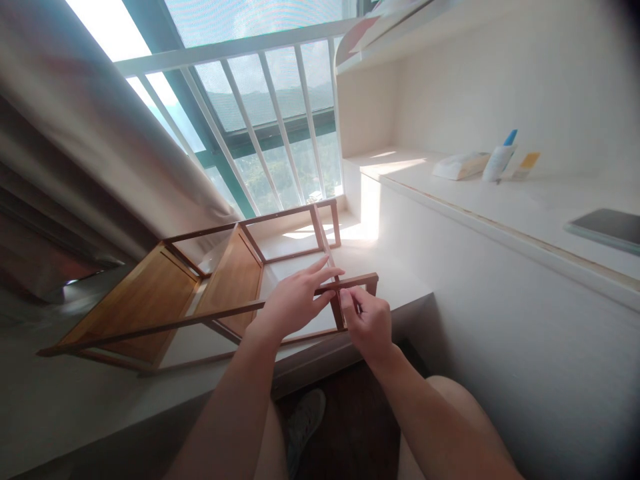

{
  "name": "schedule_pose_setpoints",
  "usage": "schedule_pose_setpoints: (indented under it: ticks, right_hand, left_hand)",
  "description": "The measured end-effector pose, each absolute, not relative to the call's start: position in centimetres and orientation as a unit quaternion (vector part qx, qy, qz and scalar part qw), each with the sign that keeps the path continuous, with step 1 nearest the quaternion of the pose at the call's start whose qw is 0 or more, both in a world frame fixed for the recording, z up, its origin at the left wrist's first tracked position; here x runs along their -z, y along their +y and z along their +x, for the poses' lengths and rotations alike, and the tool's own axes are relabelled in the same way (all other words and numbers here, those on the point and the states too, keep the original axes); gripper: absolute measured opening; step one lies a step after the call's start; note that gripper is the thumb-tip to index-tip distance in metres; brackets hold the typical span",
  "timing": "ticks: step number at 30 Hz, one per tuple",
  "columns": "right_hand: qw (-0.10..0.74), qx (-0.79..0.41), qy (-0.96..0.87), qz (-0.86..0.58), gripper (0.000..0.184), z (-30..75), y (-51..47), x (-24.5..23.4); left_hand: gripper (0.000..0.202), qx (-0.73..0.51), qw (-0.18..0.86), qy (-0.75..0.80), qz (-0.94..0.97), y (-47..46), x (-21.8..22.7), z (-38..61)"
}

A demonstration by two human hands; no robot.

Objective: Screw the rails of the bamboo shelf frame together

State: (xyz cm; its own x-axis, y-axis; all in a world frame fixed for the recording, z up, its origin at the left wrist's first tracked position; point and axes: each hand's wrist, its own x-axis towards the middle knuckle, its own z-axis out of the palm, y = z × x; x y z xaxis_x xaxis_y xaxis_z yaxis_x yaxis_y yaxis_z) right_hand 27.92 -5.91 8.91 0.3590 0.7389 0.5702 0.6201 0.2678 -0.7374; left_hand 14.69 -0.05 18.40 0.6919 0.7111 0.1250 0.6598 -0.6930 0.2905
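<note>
A brown wooden shelf rack lies on its side on the white ledge, its two panels toward the left and its bare rails toward the right. Over the near long rail, close to a cross rail, my left hand rests with fingers stretched out and thumb lower. Just right of it, my right hand is closed in a pinch against the joint where the cross rail meets the near rail. Whatever sits between those fingertips is too small and hidden to make out.
White railing and a window stand behind the rack, with a beige curtain at left. On the right-hand counter are a tissue pack, a white bottle with blue tip, a yellow-capped container and a dark flat device.
</note>
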Motion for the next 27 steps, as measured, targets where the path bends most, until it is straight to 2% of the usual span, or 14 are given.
schedule_pose_setpoints:
  ticks: [2,7,11,16,19,23,27]
  right_hand:
    - [0.574,-0.047,-0.55,-0.604,0.018,27.8,-5.86,-8.75]
    - [0.574,-0.033,-0.55,-0.605,0.016,27.72,-5.65,-8.63]
    - [0.551,-0.04,-0.574,-0.604,0.027,27.74,-5.75,-8.81]
    - [0.57,-0.029,-0.544,-0.615,0.017,27.57,-5.65,-8.7]
    - [0.564,-0.03,-0.549,-0.616,0.016,27.61,-5.61,-8.81]
    - [0.554,-0.031,-0.56,-0.615,0.024,27.68,-5.72,-9.04]
    - [0.569,-0.025,-0.54,-0.62,0.019,27.54,-5.63,-8.82]
  left_hand:
    - [0.04,-0.111,0.109,0.381,0.911,-0.1,-18.46,14.76]
    - [0.041,-0.115,0.114,0.378,0.912,-0.06,-18.44,14.78]
    - [0.04,-0.114,0.113,0.371,0.915,0.01,-18.35,14.71]
    - [0.041,-0.114,0.11,0.375,0.914,0.06,-18.29,14.66]
    - [0.041,-0.115,0.113,0.373,0.914,0.09,-18.27,14.64]
    - [0.04,-0.113,0.118,0.37,0.915,0.13,-18.22,14.62]
    - [0.042,-0.116,0.113,0.368,0.916,0.19,-18.11,14.61]
